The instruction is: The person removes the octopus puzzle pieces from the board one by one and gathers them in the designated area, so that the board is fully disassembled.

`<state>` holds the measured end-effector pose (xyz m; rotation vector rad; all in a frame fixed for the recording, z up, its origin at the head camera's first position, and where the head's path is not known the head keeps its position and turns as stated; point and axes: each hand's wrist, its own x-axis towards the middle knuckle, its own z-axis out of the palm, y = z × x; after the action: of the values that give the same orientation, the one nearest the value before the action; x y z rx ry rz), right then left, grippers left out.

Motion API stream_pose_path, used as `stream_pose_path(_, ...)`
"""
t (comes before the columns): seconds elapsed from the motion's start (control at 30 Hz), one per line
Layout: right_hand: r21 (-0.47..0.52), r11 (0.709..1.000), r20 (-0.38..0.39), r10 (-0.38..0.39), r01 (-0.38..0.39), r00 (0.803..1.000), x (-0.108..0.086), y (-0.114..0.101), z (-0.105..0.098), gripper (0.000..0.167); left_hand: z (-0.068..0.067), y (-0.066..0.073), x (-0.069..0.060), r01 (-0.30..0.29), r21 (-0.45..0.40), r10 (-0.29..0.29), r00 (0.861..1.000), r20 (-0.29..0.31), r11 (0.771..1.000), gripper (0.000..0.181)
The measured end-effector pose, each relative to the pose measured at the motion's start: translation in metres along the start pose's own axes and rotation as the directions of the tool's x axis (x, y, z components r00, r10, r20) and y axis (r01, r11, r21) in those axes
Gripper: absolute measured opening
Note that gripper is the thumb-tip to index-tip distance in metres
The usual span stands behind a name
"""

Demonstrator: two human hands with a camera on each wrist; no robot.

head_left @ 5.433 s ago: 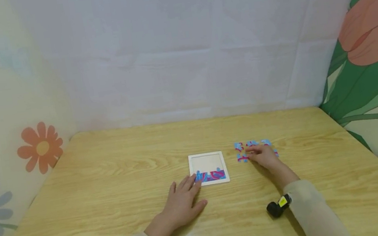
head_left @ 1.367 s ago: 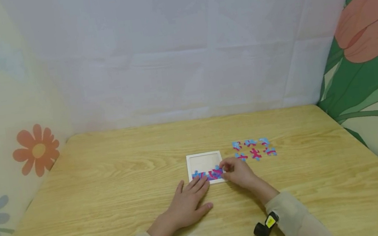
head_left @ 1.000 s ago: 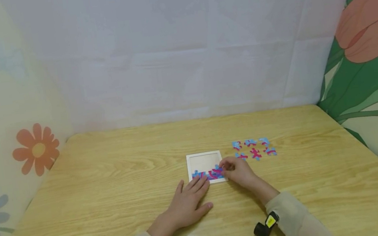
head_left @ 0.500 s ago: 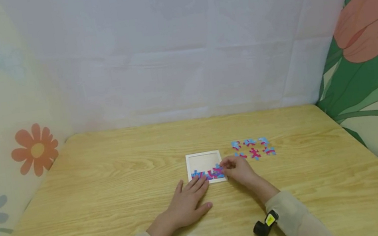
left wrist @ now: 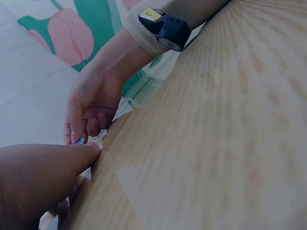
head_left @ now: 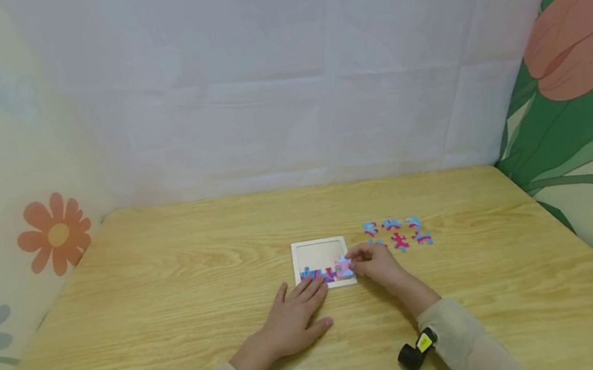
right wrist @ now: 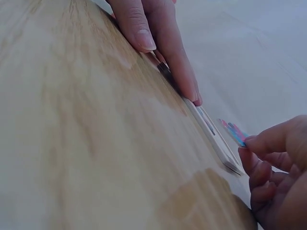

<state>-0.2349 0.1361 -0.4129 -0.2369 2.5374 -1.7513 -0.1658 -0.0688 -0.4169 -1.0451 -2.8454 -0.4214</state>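
Observation:
A white square puzzle frame (head_left: 318, 241) lies flat on the table, with blue, pink and purple pieces along its near side. My left hand (head_left: 294, 318) rests on the frame's near left edge, fingers spread, fingertips over some of the pieces. At the right side of the frame, my right hand (head_left: 377, 266) pinches a puzzle piece (head_left: 344, 266) between thumb and index finger. In the right wrist view that jigsaw piece (right wrist: 233, 132) is tilted and held just above the frame's corner. Its lower edge is too small to judge for contact in the head view.
Loose jigsaw pieces (head_left: 399, 240) lie in two rows on the wooden table (head_left: 184, 276), right of the frame; my right hand partly covers one. A black wrist camera (head_left: 412, 357) hangs at the right sleeve. A white cloth (head_left: 260, 89) stands behind the table.
My right hand has gone from the loose pieces to the frame with a puzzle piece. In the last half second the piece has tilted up, looking paler. My left hand stays on the frame.

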Motion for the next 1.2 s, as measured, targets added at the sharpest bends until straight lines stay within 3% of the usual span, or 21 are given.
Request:
stream_pose_path(0.3,0.087,0.996,0.003,0.033,-0.033,0.999,0.001,-0.002,-0.005,0.017,0.0,0.0,0.0,0.004,-0.011,-0.004,1.0,0.009,1.0,0.058)
stream_pose_path(0.5,0.069,0.996,-0.01,0.056,-0.055,0.998,0.001,0.0,-0.012,0.017,0.0,0.0,-0.001,0.003,-0.018,-0.003,1.0,0.005,1.0,0.058)
stream_pose_path(0.87,0.073,0.997,-0.018,-0.019,0.02,1.0,-0.002,0.007,-0.037,0.02,0.001,-0.001,-0.001,0.002,-0.015,-0.002,1.0,-0.006,1.0,0.058)
stream_pose_path(1.2,0.057,0.998,0.016,-0.016,0.015,1.0,-0.006,0.007,-0.063,0.022,0.0,-0.001,-0.001,0.004,-0.02,-0.004,1.0,-0.003,1.0,0.058)
